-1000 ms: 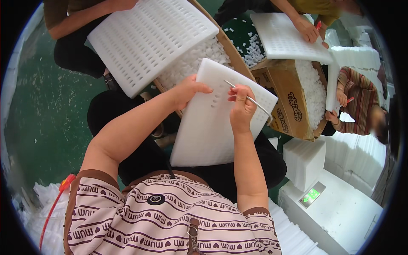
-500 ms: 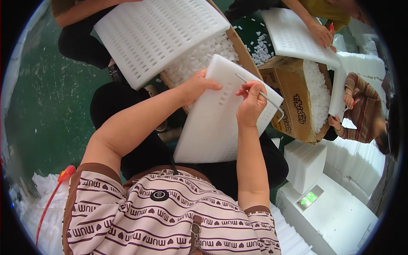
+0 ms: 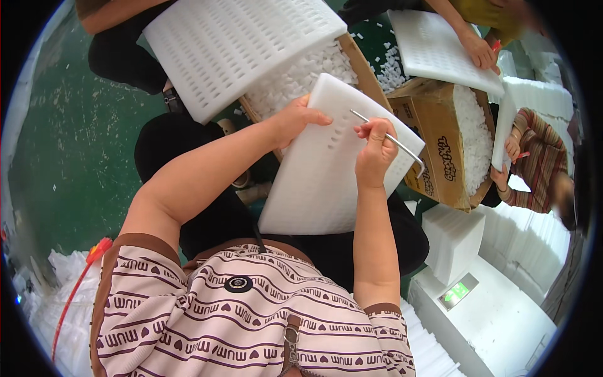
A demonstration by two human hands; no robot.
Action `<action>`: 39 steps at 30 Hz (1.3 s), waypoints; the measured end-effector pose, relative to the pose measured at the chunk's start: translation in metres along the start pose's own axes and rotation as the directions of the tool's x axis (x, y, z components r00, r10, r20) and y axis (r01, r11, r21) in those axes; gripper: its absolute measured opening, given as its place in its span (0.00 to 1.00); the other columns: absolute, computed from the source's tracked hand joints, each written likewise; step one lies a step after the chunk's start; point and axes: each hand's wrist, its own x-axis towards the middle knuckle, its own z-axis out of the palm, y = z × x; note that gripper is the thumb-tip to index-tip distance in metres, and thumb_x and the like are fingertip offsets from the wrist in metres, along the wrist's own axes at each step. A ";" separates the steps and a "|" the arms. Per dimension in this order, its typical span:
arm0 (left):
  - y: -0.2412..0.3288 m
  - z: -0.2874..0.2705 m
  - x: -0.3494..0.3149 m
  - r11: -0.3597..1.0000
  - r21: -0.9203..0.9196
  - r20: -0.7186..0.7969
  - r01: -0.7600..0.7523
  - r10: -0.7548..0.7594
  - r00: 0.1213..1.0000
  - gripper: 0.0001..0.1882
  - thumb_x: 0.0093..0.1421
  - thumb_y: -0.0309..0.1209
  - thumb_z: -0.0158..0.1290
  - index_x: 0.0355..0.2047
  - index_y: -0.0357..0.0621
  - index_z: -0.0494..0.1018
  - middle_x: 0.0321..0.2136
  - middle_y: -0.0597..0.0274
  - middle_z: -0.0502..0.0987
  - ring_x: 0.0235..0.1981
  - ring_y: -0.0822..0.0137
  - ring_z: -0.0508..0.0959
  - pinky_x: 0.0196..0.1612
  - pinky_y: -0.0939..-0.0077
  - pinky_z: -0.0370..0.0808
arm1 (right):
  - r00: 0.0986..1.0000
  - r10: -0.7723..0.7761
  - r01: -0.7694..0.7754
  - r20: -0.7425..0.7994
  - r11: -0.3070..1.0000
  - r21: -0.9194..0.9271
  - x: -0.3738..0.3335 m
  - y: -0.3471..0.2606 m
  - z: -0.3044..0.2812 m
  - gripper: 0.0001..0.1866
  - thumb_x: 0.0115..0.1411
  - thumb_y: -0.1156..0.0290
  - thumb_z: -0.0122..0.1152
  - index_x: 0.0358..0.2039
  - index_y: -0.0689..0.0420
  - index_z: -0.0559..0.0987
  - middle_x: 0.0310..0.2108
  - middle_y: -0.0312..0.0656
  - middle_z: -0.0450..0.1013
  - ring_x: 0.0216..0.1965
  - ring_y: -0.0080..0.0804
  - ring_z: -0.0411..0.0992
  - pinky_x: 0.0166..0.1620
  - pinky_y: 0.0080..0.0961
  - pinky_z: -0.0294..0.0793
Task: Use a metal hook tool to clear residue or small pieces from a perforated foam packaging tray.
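A thick white foam sheet [image 3: 308, 182] leans across my lap, its far end tilted up over a carton. Short rows of small slots show near its far end and along its right side. My left hand [image 3: 298, 124] grips its upper left edge, thumb on the face and the other fingers hidden behind. In my right hand [image 3: 375, 151] is a thin metal rod [image 3: 405, 149] with a bent end. The fingers wrap round it, and its straight tip points up and left, close to the slots. Whether the tip touches the foam I cannot tell.
An open carton [image 3: 361, 66] ahead holds many small white foam pieces, with a slotted foam sheet [image 3: 239, 47] across it. Another filled carton [image 3: 440, 138] stands right. Co-workers' hands [image 3: 480, 51] work on foam at the upper right. A white foam block [image 3: 452, 242] sits beside my right knee.
The view has shifted slightly. My right hand has turned the rod a little, so its bent end looks shorter. My left hand keeps its grip on the foam sheet.
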 end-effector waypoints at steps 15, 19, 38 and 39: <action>0.003 -0.002 -0.001 0.998 0.035 0.006 0.059 -0.059 0.998 0.23 0.50 0.24 0.53 0.49 0.37 0.68 0.39 0.50 0.77 0.37 0.60 0.78 0.43 0.67 0.76 | 0.987 -0.112 0.129 0.113 0.979 -0.157 -0.013 -0.018 -0.008 0.14 0.69 0.68 0.44 0.26 0.57 0.71 0.28 0.34 0.65 0.27 0.22 0.60 0.34 0.16 0.62; 0.002 0.005 -0.002 1.000 0.002 0.060 0.009 -0.010 0.998 0.23 0.50 0.25 0.53 0.48 0.37 0.69 0.39 0.50 0.77 0.37 0.60 0.78 0.43 0.67 0.76 | 0.959 -0.173 0.250 0.226 0.892 -0.376 -0.015 -0.017 -0.001 0.14 0.69 0.68 0.44 0.26 0.57 0.70 0.28 0.34 0.64 0.26 0.22 0.59 0.34 0.16 0.61; 0.005 0.001 -0.002 0.999 0.044 0.019 0.005 -0.006 1.000 0.21 0.51 0.25 0.52 0.47 0.35 0.69 0.38 0.50 0.77 0.35 0.61 0.78 0.41 0.69 0.76 | 0.987 -0.149 0.136 -0.056 0.971 -0.196 0.008 -0.022 -0.032 0.14 0.69 0.64 0.46 0.30 0.57 0.74 0.27 0.37 0.73 0.27 0.26 0.67 0.33 0.23 0.66; 0.007 0.001 -0.002 0.998 0.061 0.029 0.005 -0.007 1.000 0.21 0.51 0.25 0.53 0.47 0.35 0.69 0.39 0.50 0.77 0.35 0.61 0.78 0.41 0.69 0.76 | 0.930 -0.367 0.342 -0.022 0.884 -0.320 0.016 -0.026 -0.035 0.13 0.68 0.63 0.46 0.32 0.57 0.74 0.27 0.38 0.74 0.27 0.28 0.68 0.32 0.24 0.67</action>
